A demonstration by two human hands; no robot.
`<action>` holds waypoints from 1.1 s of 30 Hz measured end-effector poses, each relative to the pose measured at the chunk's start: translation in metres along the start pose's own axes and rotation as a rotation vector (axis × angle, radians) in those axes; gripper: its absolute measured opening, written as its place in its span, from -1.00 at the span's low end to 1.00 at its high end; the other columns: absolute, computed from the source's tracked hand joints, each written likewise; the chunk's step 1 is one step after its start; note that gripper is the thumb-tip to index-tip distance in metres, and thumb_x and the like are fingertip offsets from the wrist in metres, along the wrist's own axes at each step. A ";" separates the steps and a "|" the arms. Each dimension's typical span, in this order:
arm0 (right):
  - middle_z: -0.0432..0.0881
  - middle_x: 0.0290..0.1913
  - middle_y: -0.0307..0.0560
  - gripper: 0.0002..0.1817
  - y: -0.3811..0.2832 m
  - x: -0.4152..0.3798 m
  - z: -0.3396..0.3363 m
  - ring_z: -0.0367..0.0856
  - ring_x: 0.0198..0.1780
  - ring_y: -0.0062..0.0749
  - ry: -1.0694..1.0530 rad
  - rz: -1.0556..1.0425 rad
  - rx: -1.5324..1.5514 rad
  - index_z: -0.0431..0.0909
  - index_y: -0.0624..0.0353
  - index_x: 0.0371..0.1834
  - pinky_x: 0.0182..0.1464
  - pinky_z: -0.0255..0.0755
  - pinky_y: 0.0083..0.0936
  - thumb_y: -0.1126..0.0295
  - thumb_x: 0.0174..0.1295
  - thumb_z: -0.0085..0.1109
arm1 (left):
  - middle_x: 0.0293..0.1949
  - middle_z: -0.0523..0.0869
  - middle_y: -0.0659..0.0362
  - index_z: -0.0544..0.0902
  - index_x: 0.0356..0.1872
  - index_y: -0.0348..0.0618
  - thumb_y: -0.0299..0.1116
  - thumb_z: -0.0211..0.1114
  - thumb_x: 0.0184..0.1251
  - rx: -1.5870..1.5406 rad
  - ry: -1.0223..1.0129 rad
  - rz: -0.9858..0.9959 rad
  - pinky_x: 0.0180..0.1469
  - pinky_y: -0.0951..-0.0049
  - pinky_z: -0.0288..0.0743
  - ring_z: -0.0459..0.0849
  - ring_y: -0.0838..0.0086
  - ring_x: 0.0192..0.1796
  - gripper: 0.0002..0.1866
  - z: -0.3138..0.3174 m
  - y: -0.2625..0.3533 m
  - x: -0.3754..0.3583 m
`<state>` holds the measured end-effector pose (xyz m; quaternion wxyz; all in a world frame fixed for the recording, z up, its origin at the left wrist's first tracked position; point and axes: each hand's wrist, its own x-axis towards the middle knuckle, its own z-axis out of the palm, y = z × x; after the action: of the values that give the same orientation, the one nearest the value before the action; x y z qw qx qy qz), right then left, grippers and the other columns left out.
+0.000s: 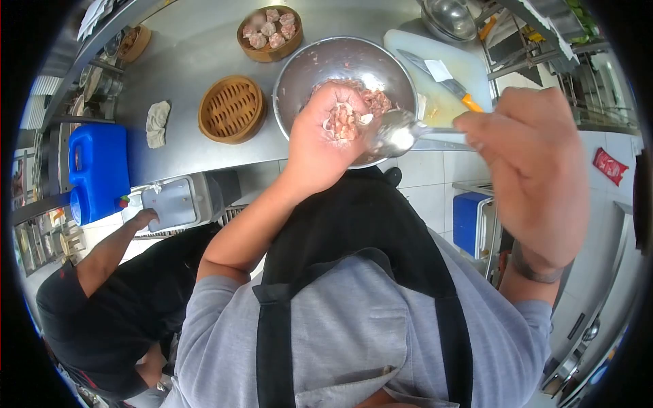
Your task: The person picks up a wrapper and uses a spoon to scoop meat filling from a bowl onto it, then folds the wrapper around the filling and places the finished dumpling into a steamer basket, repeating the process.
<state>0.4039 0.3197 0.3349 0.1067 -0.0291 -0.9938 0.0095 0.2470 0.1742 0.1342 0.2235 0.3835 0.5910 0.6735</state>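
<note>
A half-filled dumpling (343, 121) is cupped in the curled fingers (320, 112) of the left hand (320, 139), held over the near rim of the steel bowl (299, 68) of minced filling. A spoon (398, 132) is pinched in the right hand (534, 163), its handle lying crosswise, its bowl just beside the dumpling's right side. An empty bamboo steamer (231, 109) is seen left of the bowl on the bench.

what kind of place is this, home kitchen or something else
Most likely a commercial kitchen making dumplings. A long stainless steel counter holds bamboo steamer baskets, one filled with shaped dumplings, and a large steel mixing bowl of minced filling. A second person works alongside.
</note>
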 end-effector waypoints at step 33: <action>0.59 -0.39 -0.15 -0.84 0.017 -0.024 0.012 0.40 -0.32 -0.37 0.088 0.226 0.123 0.79 0.24 -0.13 -0.12 0.22 -0.45 0.62 0.27 0.31 | -0.24 0.71 0.26 0.60 -0.11 -0.10 -0.55 0.54 0.32 -0.325 0.045 -0.233 -0.03 0.45 0.54 0.67 0.48 -0.15 -0.73 -0.003 0.002 0.012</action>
<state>0.4257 0.3347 0.3176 0.1499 -0.1344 -0.9762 0.0811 0.2380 0.1805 0.1394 0.3456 0.2565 0.5195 0.7382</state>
